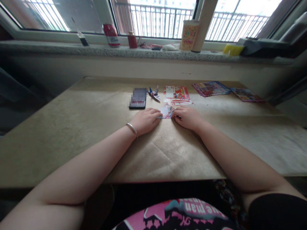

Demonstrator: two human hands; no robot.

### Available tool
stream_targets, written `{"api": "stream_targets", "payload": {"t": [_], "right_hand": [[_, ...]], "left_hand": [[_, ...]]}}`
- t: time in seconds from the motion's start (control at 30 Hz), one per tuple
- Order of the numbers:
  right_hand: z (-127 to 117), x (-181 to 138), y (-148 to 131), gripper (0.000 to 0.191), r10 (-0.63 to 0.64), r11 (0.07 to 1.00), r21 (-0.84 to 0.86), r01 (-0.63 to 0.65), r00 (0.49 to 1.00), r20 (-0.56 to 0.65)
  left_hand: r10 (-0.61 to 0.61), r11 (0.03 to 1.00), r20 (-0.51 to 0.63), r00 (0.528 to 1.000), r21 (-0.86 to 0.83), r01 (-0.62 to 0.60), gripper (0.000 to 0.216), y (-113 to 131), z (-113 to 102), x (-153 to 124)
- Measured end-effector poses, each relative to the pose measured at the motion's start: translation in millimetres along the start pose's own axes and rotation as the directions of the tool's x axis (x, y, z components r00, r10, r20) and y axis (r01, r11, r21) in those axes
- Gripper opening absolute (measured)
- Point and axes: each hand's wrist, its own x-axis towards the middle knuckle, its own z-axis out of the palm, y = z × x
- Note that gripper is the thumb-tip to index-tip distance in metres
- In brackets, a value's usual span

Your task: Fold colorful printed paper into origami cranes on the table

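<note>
Smooth printed paper sheet point(165, 111), glossy phone point(138, 98), shiny metal bracelet point(131, 128), speckled stone-like sill point(148, 55)

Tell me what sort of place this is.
Probably a room in a home, perhaps a flat: a table stands by a window with a railing outside, and a drink can sits on the speckled sill.

Shows pale white with red print on folded paper point(165, 110), red and white on flyers point(177, 93), speckled grey on the windowsill point(148, 53) (silver on the bangle point(131, 128)).
</note>
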Motion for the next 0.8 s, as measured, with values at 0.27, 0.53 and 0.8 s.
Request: {"api": "stream_targets", "payload": {"t": [0.27, 0.53, 0.8], "right_hand": [[7.0, 1.0, -0.1, 0.021, 0.005, 0.999, 0.042, -0.002, 0.997, -0.073], [4.1, 0.8, -8.6, 0.021, -0.006, 0.999, 0.035, 0.007, 1.0, -0.031], [3.2, 4.0, -12.3, 0.022, 0.012, 0.999, 0.052, -0.01, 1.0, -0.026]], "left_hand": [[-0.06, 0.998, 0.001, 0.998, -0.019, 0.06, 0.028, -1.9, 7.3, 8.6], [0.055, 0.989, 0.015, 0.998, 0.135, -0.056, 0.022, 0.3, -0.3, 6.9], [0.041, 0.971, -0.001, 0.999, 0.237, -0.039, 0.021, 5.9, 1.9, 7.3]]}}
